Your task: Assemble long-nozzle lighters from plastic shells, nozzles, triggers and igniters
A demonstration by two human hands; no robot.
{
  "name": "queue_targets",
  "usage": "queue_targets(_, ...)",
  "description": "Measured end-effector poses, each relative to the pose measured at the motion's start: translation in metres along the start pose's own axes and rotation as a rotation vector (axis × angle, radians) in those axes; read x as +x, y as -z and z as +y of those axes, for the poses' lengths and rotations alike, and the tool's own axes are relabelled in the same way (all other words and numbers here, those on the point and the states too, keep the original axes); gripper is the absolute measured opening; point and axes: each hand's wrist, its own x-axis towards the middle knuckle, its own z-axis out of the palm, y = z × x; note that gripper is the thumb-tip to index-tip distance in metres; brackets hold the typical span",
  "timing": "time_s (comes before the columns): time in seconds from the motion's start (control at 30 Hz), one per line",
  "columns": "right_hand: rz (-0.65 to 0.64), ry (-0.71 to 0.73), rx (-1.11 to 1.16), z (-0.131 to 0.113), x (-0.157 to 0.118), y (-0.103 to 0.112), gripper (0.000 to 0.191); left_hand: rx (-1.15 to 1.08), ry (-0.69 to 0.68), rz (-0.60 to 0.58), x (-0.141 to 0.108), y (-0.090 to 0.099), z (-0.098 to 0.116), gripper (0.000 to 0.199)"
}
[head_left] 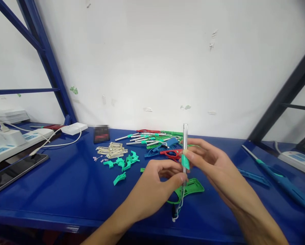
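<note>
A silver lighter tube point(185, 137) stands nearly upright between my hands, with a teal collar point(185, 162) around its lower half. My left hand point(159, 183) pinches the tube's lower end between thumb and fingers. Just above, my right hand point(213, 163) grips the tube at the collar. White wires point(182, 202) and a small black piece point(174, 211) dangle from the bottom end. Beneath them a green lighter casing half point(195, 186) lies on the blue table point(91, 204), partly hidden by my left hand.
Left of my hands lie loose teal parts point(119, 163) and a pile of pale metal pieces point(114, 150). Behind are several silver tubes point(137, 141) and red casings point(171, 154). A blue lighter point(280, 177) lies right; a phone point(17, 172) and power strip point(27, 137) lie left.
</note>
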Motion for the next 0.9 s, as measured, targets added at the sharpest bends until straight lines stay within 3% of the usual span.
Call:
queue_targets(0.13, -0.048, -0.045, -0.018, 0.003, 0.000, -0.004, 0.052, -0.040, 0.012, 0.034, -0.004, 0.010, -0.002, 0.021)
queue_targets(0.23, -0.095, -0.072, -0.073, 0.006, -0.001, -0.002, 0.052, -0.051, -0.057, 0.077, -0.004, 0.014, 0.002, 0.017)
queue_targets(0.37, -0.244, -0.116, -0.163, 0.006, -0.005, -0.004, 0.053, -0.090, -0.163, 0.125, -0.005, 0.020, 0.008, 0.018)
queue_targets(0.53, -0.408, -0.135, -0.213, 0.001, -0.007, -0.017, 0.048, -0.058, -0.184, 0.174, -0.008, 0.028, 0.010, 0.021)
queue_targets(0.9, -0.349, -0.106, -0.194, 0.002, -0.004, -0.021, 0.060, -0.070, -0.168, 0.134, -0.005, 0.028, 0.013, 0.019)
